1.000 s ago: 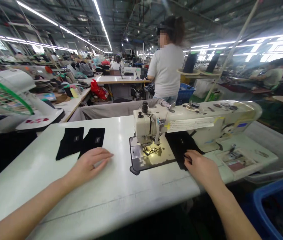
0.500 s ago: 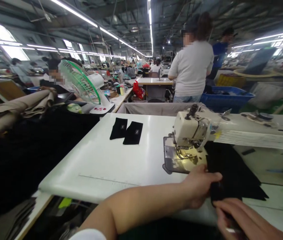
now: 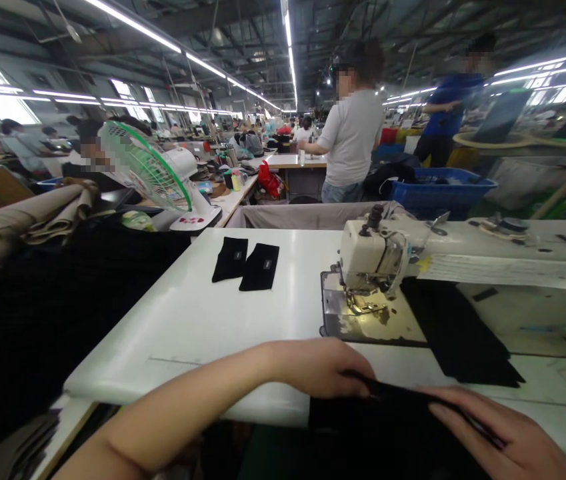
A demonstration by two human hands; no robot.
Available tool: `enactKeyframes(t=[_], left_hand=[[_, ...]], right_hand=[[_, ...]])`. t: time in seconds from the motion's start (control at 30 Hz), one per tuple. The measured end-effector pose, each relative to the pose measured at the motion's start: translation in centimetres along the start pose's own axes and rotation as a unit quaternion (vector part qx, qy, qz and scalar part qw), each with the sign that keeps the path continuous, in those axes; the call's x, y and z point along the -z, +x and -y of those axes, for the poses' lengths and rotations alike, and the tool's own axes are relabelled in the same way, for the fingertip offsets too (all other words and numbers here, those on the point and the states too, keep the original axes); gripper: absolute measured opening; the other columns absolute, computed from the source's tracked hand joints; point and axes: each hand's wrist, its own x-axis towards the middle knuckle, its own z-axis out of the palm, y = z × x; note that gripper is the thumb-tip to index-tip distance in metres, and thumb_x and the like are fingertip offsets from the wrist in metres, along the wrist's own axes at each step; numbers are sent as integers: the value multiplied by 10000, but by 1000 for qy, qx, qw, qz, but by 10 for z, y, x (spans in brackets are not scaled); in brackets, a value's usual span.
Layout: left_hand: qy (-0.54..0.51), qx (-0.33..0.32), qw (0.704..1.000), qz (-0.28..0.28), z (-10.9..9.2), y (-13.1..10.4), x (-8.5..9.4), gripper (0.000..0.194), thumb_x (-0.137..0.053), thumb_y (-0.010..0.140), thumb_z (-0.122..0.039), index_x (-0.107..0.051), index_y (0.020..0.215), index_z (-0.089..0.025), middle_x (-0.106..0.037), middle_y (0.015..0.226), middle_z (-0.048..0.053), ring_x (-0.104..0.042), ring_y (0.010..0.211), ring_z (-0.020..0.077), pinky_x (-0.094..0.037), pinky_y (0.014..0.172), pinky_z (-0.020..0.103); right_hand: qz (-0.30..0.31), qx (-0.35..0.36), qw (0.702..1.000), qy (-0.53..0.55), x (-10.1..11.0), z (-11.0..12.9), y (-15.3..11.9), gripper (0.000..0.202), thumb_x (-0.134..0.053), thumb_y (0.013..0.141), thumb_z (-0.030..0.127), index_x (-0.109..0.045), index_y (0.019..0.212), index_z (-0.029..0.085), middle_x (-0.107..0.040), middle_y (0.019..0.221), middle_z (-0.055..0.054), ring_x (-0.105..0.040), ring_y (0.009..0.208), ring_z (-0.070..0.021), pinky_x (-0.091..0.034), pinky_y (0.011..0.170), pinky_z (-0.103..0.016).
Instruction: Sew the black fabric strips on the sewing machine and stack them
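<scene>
My left hand (image 3: 330, 369) pinches the upper edge of a black fabric piece (image 3: 387, 427) at the table's front edge. On the same piece's right side, my right hand (image 3: 497, 427) is closed with its fingers along the edge. A slim dark object shows along my right fingers; what it is I cannot make out. Ahead of my hands is the sewing machine (image 3: 373, 257), its presser foot over a worn metal plate (image 3: 403, 323). Under the machine's arm lie more black fabric pieces (image 3: 463, 340), apart from my hands.
Two small black pieces with labels (image 3: 259, 268) lie on the white table (image 3: 183, 313). A green-rimmed fan (image 3: 150, 163) stands beyond its left corner. Dark cloth (image 3: 63, 307) heaps at the left. A person in a grey shirt (image 3: 355, 127) and a blue bin (image 3: 443, 190) are behind the machine.
My hands have drawn a black piece from beside the machine toward me and leftward. The other black pieces stay under the arm. The grey-shirted person has turned and shifted left.
</scene>
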Motion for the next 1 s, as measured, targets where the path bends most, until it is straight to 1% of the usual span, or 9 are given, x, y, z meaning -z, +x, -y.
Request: enactKeyframes(t=[0.13, 0.3, 0.37, 0.47, 0.57, 0.67, 0.83, 0.93, 1.0], left_hand=[[-68, 84, 988, -111, 22, -18, 29, 147, -666, 849, -204, -764, 958, -186, -719, 882, 2, -629, 783, 138, -496, 767, 248], [-209, 164, 938, -224, 45, -19, 43, 238, -817, 711, -341, -756, 856, -162, -706, 767, -3, -601, 715, 132, -466, 725, 260], [-224, 188, 928, -232, 50, -15, 48, 280, -839, 671, -371, -754, 843, -167, -708, 768, -4, -607, 737, 139, -461, 728, 260], [-208, 189, 940, -193, 55, -3, 58, 266, -784, 730, -386, -773, 904, -185, -734, 831, 1, -628, 791, 153, -469, 753, 268], [-123, 148, 964, -181, 59, 16, 62, 169, -709, 801, -297, -790, 905, -191, -758, 883, 9, -659, 856, 173, -485, 834, 292], [39, 91, 969, -225, 66, 38, 55, 117, -686, 807, -183, -796, 846, -188, -751, 838, 9, -669, 806, 172, -499, 834, 294], [161, 40, 945, -282, 79, 58, 36, 47, -733, 796, -143, -765, 804, -177, -688, 816, 22, -639, 817, 180, -508, 818, 301], [256, 41, 903, -342, 81, 56, 28, 71, -763, 812, -201, -721, 864, -177, -637, 883, 39, -606, 858, 202, -506, 807, 328], [329, 29, 879, -344, 81, 52, 23, 51, -724, 865, -214, -691, 863, -175, -613, 879, 40, -592, 852, 201, -502, 784, 321]], right_hand=[[-20, -94, 993, 74, -15, -5, -4, 350, -606, 850, 557, -789, 905, 264, -781, 868, -32, -759, 860, -233, -612, 724, -210], [-70, -227, 958, 162, -55, 11, -19, 295, -688, 784, 510, -720, 821, 220, -597, 611, 27, -571, 552, -145, -484, 526, -210], [-60, -268, 939, 206, -71, 24, -25, 305, -708, 763, 506, -667, 737, 204, -485, 529, 56, -471, 493, -119, -406, 492, -215], [-6, -316, 907, 280, -90, 39, -33, 416, -632, 810, 594, -677, 791, 181, -385, 434, 82, -374, 418, -104, -355, 482, -235], [9, -334, 888, 315, -102, 44, -38, 473, -626, 798, 627, -691, 803, 159, -355, 412, 88, -344, 400, -98, -339, 480, -238], [-9, -341, 889, 306, -110, 45, -38, 446, -684, 750, 600, -697, 767, 154, -354, 431, 86, -353, 398, -97, -330, 453, -235], [-74, -342, 896, 275, -118, 48, -36, 387, -673, 755, 549, -686, 724, 164, -426, 493, 60, -404, 431, -107, -372, 444, -233], [-139, -319, 903, 250, -119, 47, -39, 342, -680, 770, 504, -709, 806, 165, -561, 599, 22, -502, 517, -127, -445, 507, -230], [-169, -275, 917, 234, -119, 43, -42, 296, -664, 823, 445, -719, 923, 172, -642, 695, -1, -555, 566, -130, -486, 553, -221]])
